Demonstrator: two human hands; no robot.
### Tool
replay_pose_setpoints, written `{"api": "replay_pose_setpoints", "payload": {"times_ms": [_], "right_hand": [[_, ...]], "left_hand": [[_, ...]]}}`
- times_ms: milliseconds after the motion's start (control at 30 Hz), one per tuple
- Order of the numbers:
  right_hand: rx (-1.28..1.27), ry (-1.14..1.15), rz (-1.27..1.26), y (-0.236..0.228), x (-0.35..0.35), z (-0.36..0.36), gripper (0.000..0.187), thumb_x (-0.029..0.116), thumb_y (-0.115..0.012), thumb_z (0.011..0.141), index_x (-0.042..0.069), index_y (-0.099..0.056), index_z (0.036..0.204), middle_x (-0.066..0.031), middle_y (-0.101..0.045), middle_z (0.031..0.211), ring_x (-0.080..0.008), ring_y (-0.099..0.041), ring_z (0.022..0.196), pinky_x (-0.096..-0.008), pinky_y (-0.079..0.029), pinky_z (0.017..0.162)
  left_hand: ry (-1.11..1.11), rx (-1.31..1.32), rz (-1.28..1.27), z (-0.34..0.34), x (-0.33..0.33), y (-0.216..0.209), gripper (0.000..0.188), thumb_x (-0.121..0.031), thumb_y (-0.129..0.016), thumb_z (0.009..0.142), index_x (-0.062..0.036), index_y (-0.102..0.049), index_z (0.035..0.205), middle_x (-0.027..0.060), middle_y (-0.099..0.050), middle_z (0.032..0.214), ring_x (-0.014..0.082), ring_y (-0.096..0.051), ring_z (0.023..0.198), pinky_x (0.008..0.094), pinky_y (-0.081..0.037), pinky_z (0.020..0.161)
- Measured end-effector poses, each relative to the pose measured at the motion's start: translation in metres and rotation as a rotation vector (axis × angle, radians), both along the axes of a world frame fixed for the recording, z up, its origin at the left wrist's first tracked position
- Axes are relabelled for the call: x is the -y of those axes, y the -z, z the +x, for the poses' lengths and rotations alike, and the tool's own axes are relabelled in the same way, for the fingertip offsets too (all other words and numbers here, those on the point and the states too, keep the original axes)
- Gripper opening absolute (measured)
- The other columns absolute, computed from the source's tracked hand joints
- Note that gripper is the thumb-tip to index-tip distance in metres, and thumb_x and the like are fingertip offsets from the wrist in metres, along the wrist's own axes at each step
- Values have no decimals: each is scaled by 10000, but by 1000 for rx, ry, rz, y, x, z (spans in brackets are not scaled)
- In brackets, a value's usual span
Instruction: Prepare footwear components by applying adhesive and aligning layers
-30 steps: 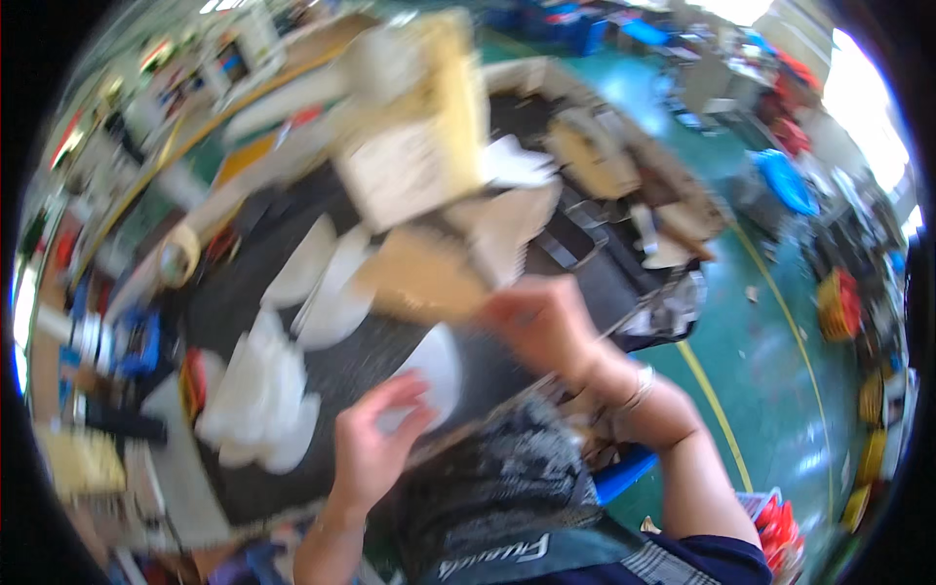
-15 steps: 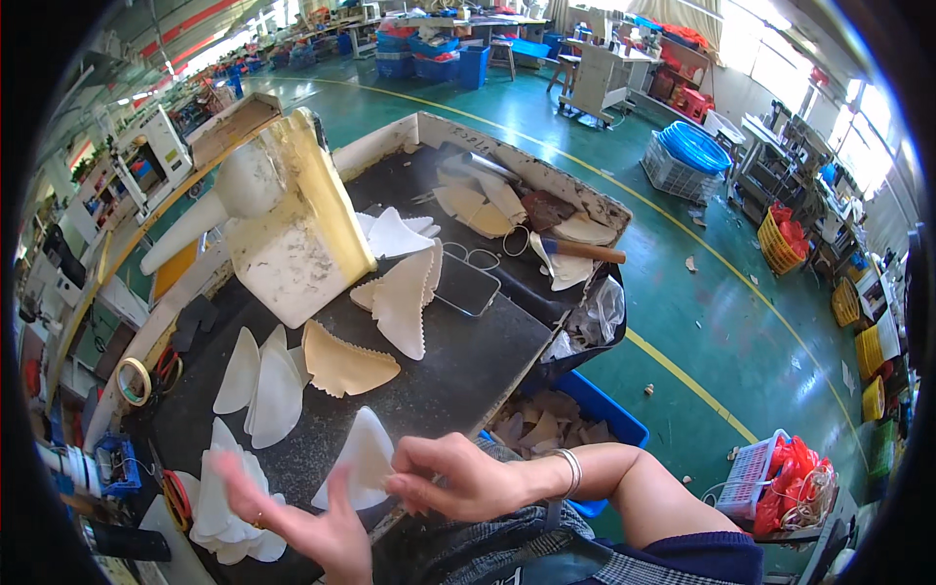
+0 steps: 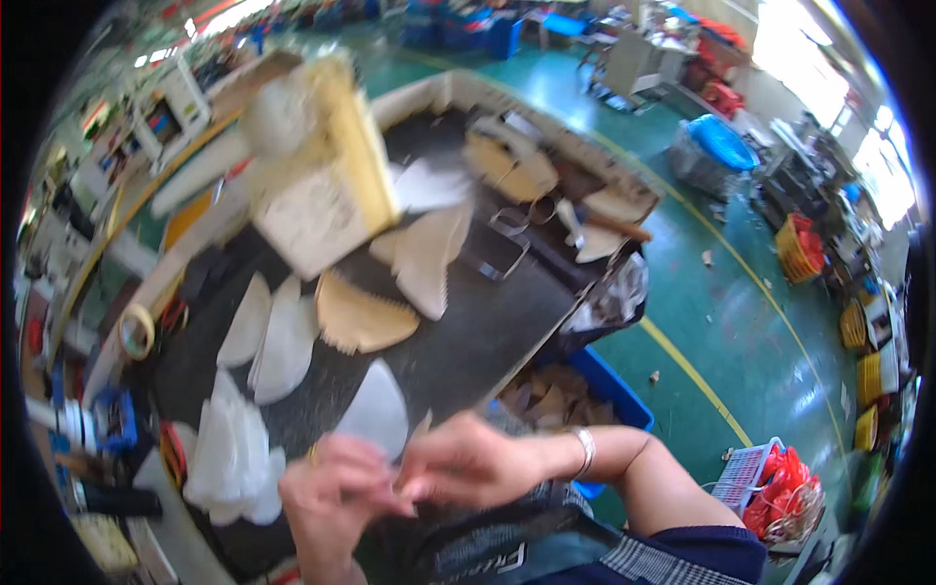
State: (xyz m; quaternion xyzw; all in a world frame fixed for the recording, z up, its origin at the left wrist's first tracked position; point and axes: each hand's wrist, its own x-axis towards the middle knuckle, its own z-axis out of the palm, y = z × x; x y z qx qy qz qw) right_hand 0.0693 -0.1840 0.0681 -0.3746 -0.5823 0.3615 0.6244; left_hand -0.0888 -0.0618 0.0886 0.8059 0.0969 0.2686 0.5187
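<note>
My left hand (image 3: 336, 497) and my right hand (image 3: 468, 463) meet at the table's near edge, fingertips pinched together. Whatever lies between them is blurred and hidden. A small tan sliver (image 3: 421, 425) shows beside my right fingers; I cannot tell if it is held. Just beyond the hands lies a white curved piece (image 3: 378, 409), partly covered by them. To its left sits a pile of white pieces (image 3: 226, 453), with more white leaf-shaped pieces (image 3: 283, 341) farther off. A tan piece with a toothed edge (image 3: 361, 317) and paler toothed pieces (image 3: 429, 258) lie past these.
On the dark tabletop (image 3: 468, 361) stands a cream-and-yellow machine head (image 3: 322, 175). A tape roll (image 3: 136, 331) and red-handled scissors (image 3: 175, 453) lie at the left. A blue bin of tan scraps (image 3: 609, 390) is below the right edge. A basket with red bags (image 3: 756, 487) stands farther right.
My left hand, spread open before, has come right and closed against my right hand's fingertips. The whole view has shifted, so the table sits higher and slightly right.
</note>
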Motion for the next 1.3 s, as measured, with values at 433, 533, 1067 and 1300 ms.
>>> {"api": "replay_pose_setpoints", "payload": {"times_ms": [433,533,1067,1300], "right_hand": [[-416,-381,-596,33,22,81,435,388,-435,987,31,-504,749,-70,-549,692,-176,-557,649,-294,-468,634],[216,-435,-526,37,20,77,711,582,-412,946,-83,-562,1146,-126,-626,992,-194,-618,909,-327,-488,806],[251,337,-522,62,-65,6,283,140,-743,796,-35,-597,964,-82,-661,763,-97,-624,691,-265,-503,610],[1119,575,-307,59,-63,1,348,237,-766,739,44,-497,847,-130,-602,752,-318,-615,663,-372,-494,587]], "left_hand": [[-193,528,-1290,-10,-27,34,180,-186,-505,974,-71,-627,1039,128,-681,1017,288,-686,849,414,-586,772],[9,338,25,-15,-24,41,213,-149,-556,942,-125,-648,1132,50,-623,822,171,-610,658,287,-508,613],[-446,-173,-351,-42,-38,73,167,-37,-720,817,-25,-554,800,-46,-547,671,-6,-481,594,162,-373,531],[-397,-435,257,-47,-42,69,154,-10,-758,739,-69,-745,881,11,-565,725,65,-461,552,253,-366,499]]}}
